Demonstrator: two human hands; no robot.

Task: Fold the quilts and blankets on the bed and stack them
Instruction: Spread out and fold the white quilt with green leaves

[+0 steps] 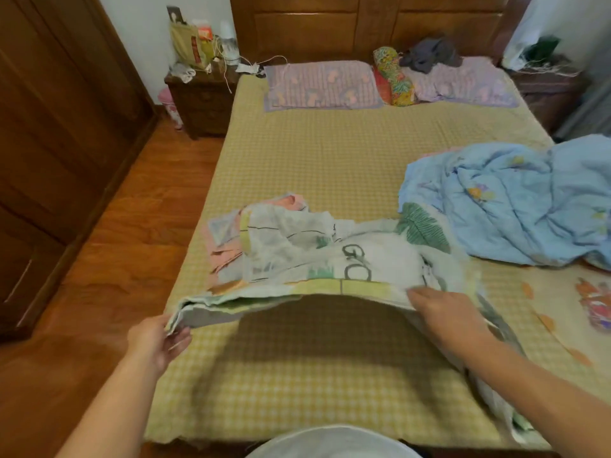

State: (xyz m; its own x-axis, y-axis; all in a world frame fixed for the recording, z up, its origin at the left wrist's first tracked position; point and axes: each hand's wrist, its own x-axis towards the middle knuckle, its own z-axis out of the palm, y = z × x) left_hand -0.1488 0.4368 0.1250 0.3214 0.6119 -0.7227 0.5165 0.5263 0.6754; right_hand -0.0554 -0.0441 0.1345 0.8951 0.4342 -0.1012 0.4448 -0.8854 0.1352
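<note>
A thin white quilt [330,256] with green leaf prints and grey letters lies bunched across the near half of the bed [314,153]. Its front edge is lifted off the yellow checked sheet and casts a shadow. My left hand [155,338] pinches the quilt's left corner at the bed's left edge. My right hand [443,309] grips the lifted edge further right, with cloth trailing down under my forearm. A crumpled light-blue quilt [509,200] sits on the right side of the bed. A pink and grey patterned cloth [224,236] lies under the white quilt's left part.
Two lilac pillows [320,85] and a floral bolster [393,76] lie at the wooden headboard, with a grey garment [429,54] on top. A cluttered nightstand [201,94] stands at the left, a dark wardrobe [56,143] along the wooden floor. An orange-print cloth [591,302] shows at the right edge.
</note>
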